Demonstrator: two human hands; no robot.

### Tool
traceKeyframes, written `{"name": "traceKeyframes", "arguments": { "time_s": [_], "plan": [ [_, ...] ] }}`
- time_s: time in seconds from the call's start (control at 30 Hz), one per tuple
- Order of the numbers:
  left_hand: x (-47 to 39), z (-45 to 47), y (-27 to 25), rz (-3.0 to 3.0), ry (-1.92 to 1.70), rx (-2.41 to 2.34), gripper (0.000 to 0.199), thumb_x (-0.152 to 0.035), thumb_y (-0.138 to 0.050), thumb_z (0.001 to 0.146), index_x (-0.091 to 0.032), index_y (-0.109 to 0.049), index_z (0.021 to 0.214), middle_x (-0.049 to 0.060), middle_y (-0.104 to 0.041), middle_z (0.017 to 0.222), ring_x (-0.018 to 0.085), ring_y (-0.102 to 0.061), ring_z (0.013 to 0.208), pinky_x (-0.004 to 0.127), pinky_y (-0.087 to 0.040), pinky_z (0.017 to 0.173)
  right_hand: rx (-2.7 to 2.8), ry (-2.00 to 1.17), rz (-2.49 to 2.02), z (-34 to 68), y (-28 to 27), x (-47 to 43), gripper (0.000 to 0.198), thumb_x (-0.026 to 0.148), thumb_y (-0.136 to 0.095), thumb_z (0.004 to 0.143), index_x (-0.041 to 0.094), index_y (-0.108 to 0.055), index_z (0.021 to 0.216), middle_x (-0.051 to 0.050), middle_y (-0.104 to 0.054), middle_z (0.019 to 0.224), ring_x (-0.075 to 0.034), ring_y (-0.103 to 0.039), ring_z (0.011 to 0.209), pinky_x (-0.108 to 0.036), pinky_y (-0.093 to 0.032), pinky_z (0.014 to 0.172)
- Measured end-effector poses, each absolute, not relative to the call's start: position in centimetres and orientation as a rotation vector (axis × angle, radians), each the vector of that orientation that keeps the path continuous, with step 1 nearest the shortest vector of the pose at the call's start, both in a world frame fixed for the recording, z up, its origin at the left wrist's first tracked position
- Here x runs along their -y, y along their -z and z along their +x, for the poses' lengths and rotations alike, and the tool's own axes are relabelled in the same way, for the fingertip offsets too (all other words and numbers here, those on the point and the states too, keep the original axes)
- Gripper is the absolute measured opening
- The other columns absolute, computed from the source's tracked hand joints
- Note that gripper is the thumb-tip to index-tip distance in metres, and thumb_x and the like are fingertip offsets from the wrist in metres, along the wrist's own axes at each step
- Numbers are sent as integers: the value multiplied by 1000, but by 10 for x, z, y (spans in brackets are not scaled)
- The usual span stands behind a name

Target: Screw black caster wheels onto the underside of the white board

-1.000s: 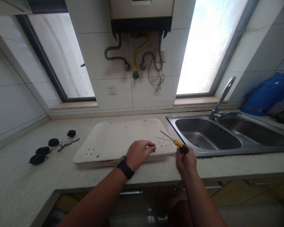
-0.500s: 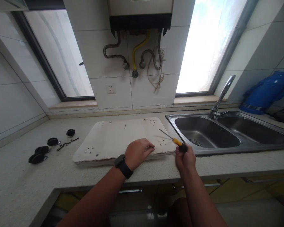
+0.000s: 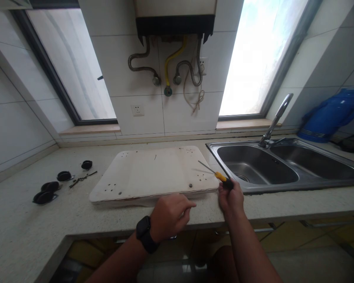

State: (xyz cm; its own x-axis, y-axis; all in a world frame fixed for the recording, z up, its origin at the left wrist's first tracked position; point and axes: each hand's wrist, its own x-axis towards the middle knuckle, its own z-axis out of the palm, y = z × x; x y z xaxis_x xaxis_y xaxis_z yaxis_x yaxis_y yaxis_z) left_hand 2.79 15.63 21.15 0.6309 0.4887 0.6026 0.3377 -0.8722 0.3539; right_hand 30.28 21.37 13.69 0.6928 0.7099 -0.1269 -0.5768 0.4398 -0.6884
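Though partly hidden, a yellow-and-black-handled steel screwdriver (image 3: 219, 175) in the right hand (image 3: 231, 197), grip closed; left hand (image 3: 171, 216), grip unclear.

No lettering, label, brand, number or sign could be read anywhere in the kitchen scene.
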Motion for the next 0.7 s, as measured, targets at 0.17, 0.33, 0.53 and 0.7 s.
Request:
{"name": "traceKeyframes", "arguments": {
  "time_s": [0.17,0.33,0.53,0.7],
  "plan": [
    [-142,21,-161,2338,-1001,-867,21,-17,-54,93,-21,-75,99,2,-72,76,14,-62,64,26,-46,64,225,-796,-758,302,-141,-214,25,28,-74,74,21,-53,87,3,-67,82,-14,-69,74,-23,-59,59],
    [-140,8,-148,2139,-958,-1061,26,-28,-51,97,-22,-76,101,0,-66,67,14,-57,58,24,-42,59,279,-730,-743,303,-152,-209,31,30,-80,72,21,-54,87,2,-70,86,-14,-70,78,-23,-59,61],
    [-149,-19,-135,2208,-1044,-1055,27,-27,-50,99,-22,-72,113,-4,-56,61,12,-50,53,24,-39,58,458,-633,-736,312,-198,-191,43,38,-83,73,24,-58,104,-1,-75,87,-16,-70,71,-24,-57,55],
    [-154,-22,-118,2082,-1193,-1126,50,-24,-47,100,-17,-44,149,-5,-57,68,12,-51,55,24,-41,59,823,-443,-762,310,-251,-179,40,36,-79,79,27,-53,109,1,-72,80,-17,-63,57,-23,-47,38]
  ]
}}
